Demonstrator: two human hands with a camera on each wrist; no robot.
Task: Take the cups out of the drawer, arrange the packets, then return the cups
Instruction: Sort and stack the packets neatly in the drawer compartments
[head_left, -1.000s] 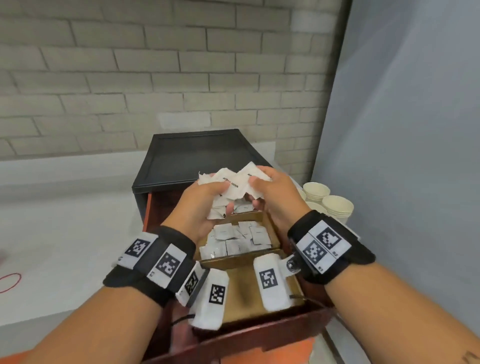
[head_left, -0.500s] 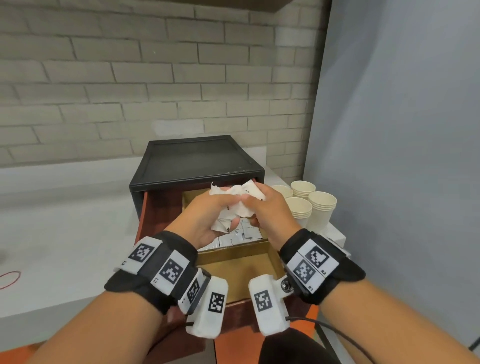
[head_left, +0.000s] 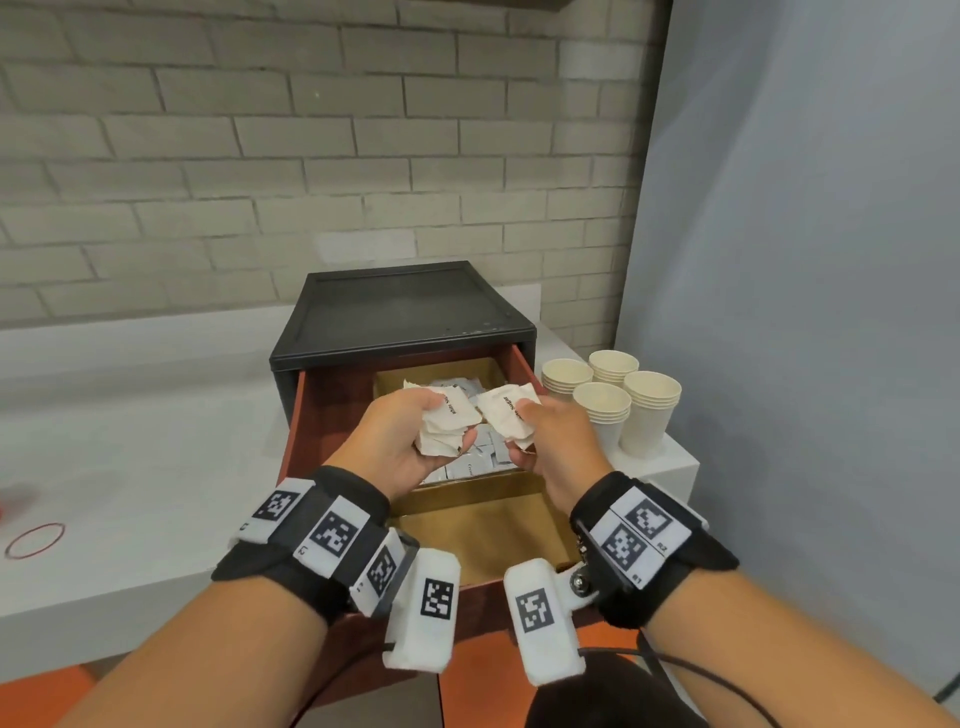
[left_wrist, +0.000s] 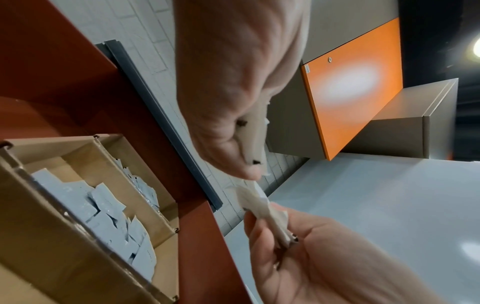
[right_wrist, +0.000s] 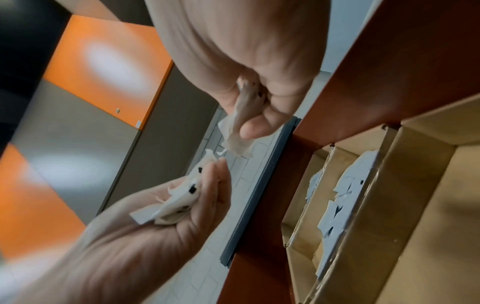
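Observation:
The reddish-brown drawer (head_left: 306, 415) stands pulled out of the black cabinet (head_left: 400, 306). In its brown cardboard tray (head_left: 467, 491) lie several white packets (head_left: 480, 462) (left_wrist: 103, 216) (right_wrist: 345, 195). Above the tray my left hand (head_left: 410, 447) (left_wrist: 233, 102) grips a bunch of white sugar packets (head_left: 447, 421) (left_wrist: 255, 144). Beside it my right hand (head_left: 553, 441) (right_wrist: 246, 61) pinches a second bunch (head_left: 506, 410) (right_wrist: 236, 133). The two bunches are a little apart. Stacks of cream paper cups (head_left: 605, 402) stand on the counter right of the drawer.
The tray's near compartment (head_left: 483, 540) holds nothing. A red rubber band (head_left: 35, 540) lies on the white counter (head_left: 156, 467) at the left. A grey wall (head_left: 805, 312) runs close along the right, a brick wall behind. Orange cupboard doors (left_wrist: 355, 82) hang overhead.
The packets were held as one clump between both hands. Now the hands have drawn slightly apart, each with its own bunch, and sit lower over the tray.

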